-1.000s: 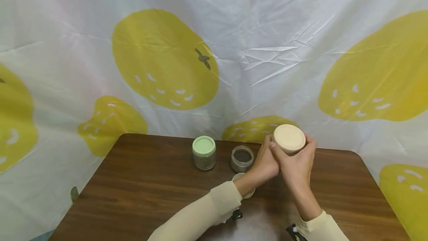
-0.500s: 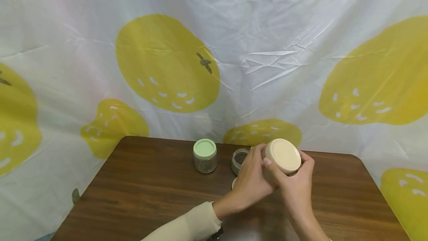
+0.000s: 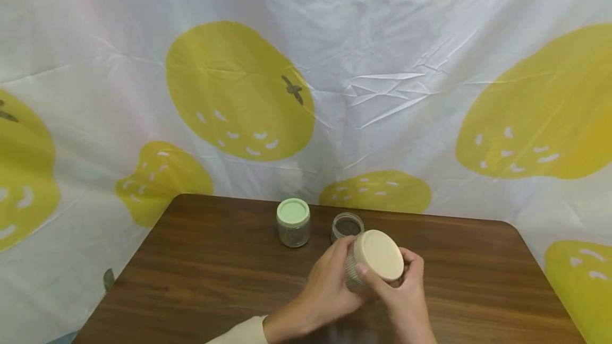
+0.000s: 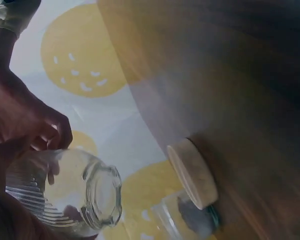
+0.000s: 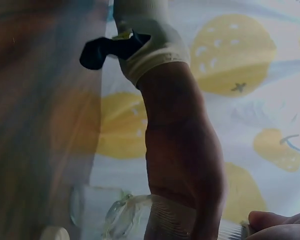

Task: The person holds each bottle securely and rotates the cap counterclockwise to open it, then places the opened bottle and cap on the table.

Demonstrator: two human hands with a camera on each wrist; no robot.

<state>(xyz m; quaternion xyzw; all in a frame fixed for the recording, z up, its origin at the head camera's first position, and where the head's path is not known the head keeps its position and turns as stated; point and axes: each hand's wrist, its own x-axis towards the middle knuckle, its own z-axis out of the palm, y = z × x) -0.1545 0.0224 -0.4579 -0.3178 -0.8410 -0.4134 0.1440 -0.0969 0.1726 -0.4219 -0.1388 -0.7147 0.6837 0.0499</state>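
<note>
Both hands hold a ribbed glass jar (image 3: 354, 272) tilted above the table, its cream lid (image 3: 381, 257) facing up and to the right. My left hand (image 3: 325, 288) wraps round the glass body. My right hand (image 3: 404, 293) grips the lid's edge, thumb on the near side and fingers on the far side. In the left wrist view the clear base of the jar (image 4: 102, 195) points toward the table. The right wrist view shows the left hand (image 5: 185, 165) round the glass, with part of the right hand (image 5: 280, 227) at the lower right corner.
A glass jar with a green lid (image 3: 293, 222) stands at the back of the brown wooden table (image 3: 215, 259). Right of it is a lidless glass jar (image 3: 347, 225) with a dark inside. A loose cream lid (image 4: 192, 172) lies beside it. A lemon-print cloth (image 3: 382, 121) hangs behind.
Both hands have brought the jar down, toward me and to the left, tilting it more. The lidless jar's opening shows again. The loose lid on the table is now hidden in the head view.
</note>
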